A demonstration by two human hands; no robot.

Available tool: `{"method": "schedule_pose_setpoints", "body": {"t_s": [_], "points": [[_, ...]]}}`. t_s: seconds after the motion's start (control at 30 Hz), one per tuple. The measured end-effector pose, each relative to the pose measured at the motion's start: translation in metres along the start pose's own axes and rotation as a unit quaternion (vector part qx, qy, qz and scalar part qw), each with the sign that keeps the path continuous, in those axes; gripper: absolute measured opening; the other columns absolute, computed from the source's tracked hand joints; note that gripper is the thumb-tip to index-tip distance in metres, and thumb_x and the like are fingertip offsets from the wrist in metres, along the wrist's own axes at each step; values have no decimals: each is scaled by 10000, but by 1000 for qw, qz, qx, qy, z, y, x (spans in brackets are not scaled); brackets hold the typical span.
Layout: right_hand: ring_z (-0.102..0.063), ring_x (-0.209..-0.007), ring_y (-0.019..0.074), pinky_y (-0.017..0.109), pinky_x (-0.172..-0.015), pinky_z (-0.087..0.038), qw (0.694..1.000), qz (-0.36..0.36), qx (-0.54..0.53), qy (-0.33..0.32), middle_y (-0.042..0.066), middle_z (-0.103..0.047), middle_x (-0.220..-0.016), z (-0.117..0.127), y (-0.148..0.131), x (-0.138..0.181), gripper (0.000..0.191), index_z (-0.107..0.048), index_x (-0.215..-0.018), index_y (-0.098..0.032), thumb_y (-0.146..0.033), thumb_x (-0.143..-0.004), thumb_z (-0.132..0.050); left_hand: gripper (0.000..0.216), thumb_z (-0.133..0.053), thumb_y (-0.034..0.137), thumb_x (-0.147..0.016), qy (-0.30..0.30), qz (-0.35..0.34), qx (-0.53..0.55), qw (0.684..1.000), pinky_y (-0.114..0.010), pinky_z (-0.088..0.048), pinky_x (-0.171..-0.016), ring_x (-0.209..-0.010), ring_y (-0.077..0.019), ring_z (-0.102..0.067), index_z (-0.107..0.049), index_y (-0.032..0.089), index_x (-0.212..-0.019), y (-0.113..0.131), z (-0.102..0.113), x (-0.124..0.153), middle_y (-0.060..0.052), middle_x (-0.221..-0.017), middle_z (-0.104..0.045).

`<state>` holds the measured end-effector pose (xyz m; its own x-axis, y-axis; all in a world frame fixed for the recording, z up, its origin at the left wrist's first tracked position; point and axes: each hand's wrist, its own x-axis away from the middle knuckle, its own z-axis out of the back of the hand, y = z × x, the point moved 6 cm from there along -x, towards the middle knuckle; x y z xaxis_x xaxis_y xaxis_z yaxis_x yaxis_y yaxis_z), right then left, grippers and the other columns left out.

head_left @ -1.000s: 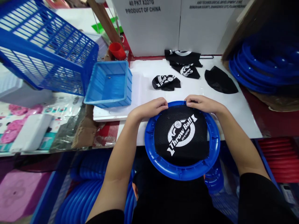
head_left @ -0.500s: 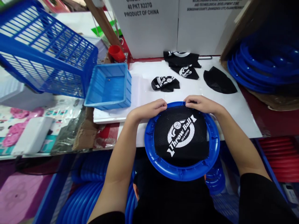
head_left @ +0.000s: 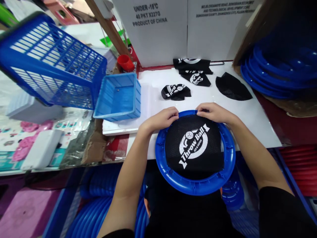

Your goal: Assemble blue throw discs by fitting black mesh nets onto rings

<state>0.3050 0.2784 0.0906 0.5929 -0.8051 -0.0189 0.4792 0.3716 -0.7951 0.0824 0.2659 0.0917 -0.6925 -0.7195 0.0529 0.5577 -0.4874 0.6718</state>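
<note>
A blue plastic ring [head_left: 195, 187] leans against my front at the table's near edge. Black mesh fabric [head_left: 173, 142] printed "Throw Ball" lies across its opening, with a gap showing at the right side. At the ring's far left edge, my left hand [head_left: 166, 118] is closed, thumb and fingers pinching the mesh edge against the rim. My right hand [head_left: 213, 112] pinches the far rim and mesh a little to the right. Fingertips of both hands are partly hidden. Beyond them, a crumpled printed mesh piece [head_left: 175, 91] and a plain black mesh piece [head_left: 232, 86] lie on the white tabletop.
A light blue bin [head_left: 116, 114] stands left of my hands, beside a tilted blue basket [head_left: 71, 62]. Stacked blue rings [head_left: 262, 72] fill a box at right. White cartons [head_left: 160, 39] wall off the back. More blue rings [head_left: 91, 215] sit below the table.
The view has shifted slightly, so everything sits a little lower and further right. Both hands keep their pinch on the ring and mesh, with hardly any other movement.
</note>
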Motion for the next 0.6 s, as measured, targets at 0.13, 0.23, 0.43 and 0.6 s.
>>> {"method": "schedule_pose_setpoints", "body": {"t_s": [0.13, 0.23, 0.43, 0.6], "points": [[-706, -986, 286, 460, -950, -539, 1000, -5, -7, -2, 83, -772, -1024, 0, -2, 1, 290, -702, -879, -233, -515, -917, -645, 189, -506, 325, -985, -12, -12, 12, 1000, -449, -522, -1015, -1025, -249, -626, -601, 213, -865, -1, 1, 1, -88, -1070, -649], [-697, -1004, 282, 462, -966, -536, 999, -15, -19, -21, 86, -775, -1071, 0, -1, 2, 308, -697, -876, -230, -530, -922, -649, 214, -520, 345, -992, -29, -16, 29, 999, -456, -508, -1075, -1115, -258, -635, -642, 206, -885, -4, 3, 2, -99, -1175, -663], [-689, -1054, 278, 458, -1013, -531, 998, -21, -33, -44, 78, -771, -1111, 2, 2, 1, 317, -697, -855, -233, -539, -926, -654, 214, -537, 344, -982, -32, -14, 39, 999, -465, -500, -1102, -1155, -264, -636, -670, 204, -890, -8, 3, 1, -107, -1239, -663], [-694, -1005, 276, 471, -989, -543, 1000, 0, -14, -15, 80, -769, -1060, -2, -1, 0, 269, -706, -872, -233, -490, -927, -648, 217, -511, 348, -997, 4, -5, 23, 1000, -463, -513, -1057, -1083, -258, -641, -646, 209, -898, -2, -1, 0, -97, -1139, -663]]}}
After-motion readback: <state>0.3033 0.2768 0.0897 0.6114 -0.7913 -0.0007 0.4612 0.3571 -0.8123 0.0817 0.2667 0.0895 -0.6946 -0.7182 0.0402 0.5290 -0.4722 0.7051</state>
